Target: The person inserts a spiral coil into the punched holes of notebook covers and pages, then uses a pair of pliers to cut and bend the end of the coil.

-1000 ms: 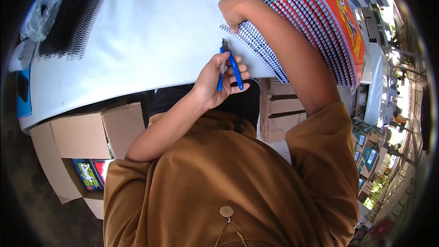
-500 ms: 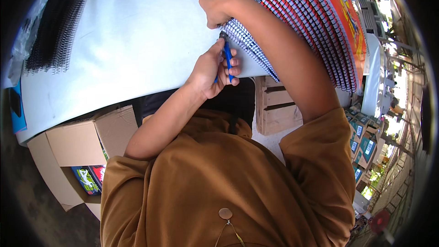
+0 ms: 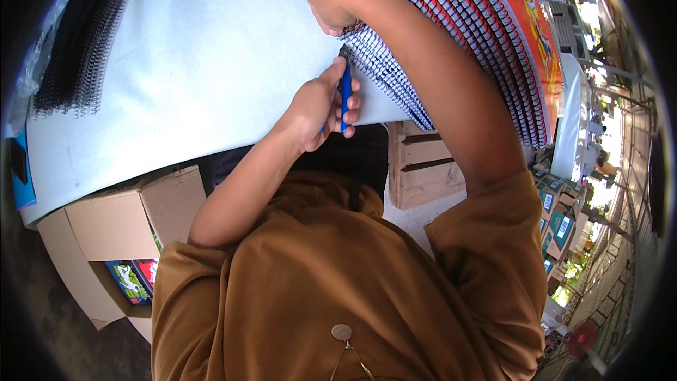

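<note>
My left hand (image 3: 315,107) is wrapped round a pair of pliers (image 3: 346,102) with blue handles. The dark jaws of the pliers point away from me, close to the near-left ends of a fanned stack of spiral-bound notebooks (image 3: 381,63). Over those ends bends my right hand (image 3: 330,5), its fingers curled in. Whatever the right fingers pinch is hidden beneath the hand. Black wire coils run along the notebooks' edges, and an orange cover (image 3: 525,35) shows on the right side of the stack. My right forearm lies across the notebooks.
A pile of loose black coils (image 3: 81,46) lies at the left of the pale-covered table (image 3: 204,49). Below its edge stand an open cardboard box (image 3: 113,229) on the left and a wooden crate (image 3: 427,169). Boxes (image 3: 560,219) are stacked at the right.
The left hand and pliers have shifted slightly left, and the handles now look more upright. My right hand has moved a little farther away, still at the notebooks' corner.
</note>
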Demonstrator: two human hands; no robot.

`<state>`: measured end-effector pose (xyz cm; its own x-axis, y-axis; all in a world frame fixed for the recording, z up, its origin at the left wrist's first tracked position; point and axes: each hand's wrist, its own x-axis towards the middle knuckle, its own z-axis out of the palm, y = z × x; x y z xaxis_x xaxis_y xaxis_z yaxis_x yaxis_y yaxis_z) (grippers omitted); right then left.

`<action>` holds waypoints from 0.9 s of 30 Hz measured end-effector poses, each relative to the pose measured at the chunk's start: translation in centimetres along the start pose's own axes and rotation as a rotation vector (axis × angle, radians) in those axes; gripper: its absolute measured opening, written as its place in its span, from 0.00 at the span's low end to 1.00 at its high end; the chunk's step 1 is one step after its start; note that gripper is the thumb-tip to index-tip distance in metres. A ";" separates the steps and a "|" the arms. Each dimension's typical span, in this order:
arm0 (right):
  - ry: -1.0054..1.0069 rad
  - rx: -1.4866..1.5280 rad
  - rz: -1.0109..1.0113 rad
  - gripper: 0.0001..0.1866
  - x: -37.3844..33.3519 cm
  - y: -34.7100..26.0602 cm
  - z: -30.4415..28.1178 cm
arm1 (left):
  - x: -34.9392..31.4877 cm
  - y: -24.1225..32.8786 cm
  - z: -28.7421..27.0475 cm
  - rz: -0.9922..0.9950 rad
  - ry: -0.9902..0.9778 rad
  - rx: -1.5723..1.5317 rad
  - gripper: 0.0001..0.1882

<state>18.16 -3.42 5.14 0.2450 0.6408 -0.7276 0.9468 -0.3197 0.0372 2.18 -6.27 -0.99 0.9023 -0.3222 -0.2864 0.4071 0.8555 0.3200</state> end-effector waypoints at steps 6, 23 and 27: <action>0.008 -0.016 0.005 0.08 0.1 0.0 -0.4 | 0.3 0.9 0.6 0.007 0.153 0.143 0.28; 0.049 0.012 0.033 0.07 -0.7 -0.3 -0.7 | 0.3 1.3 0.3 -0.051 0.180 0.169 0.29; 0.073 0.008 0.052 0.06 -0.5 -0.2 -0.3 | 0.1 0.7 0.7 -0.042 0.282 0.314 0.30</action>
<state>17.94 -3.50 5.67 0.3081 0.6722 -0.6732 0.9308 -0.3592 0.0674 2.61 -6.01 -0.16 0.8275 -0.1936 -0.5271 0.5057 0.6649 0.5497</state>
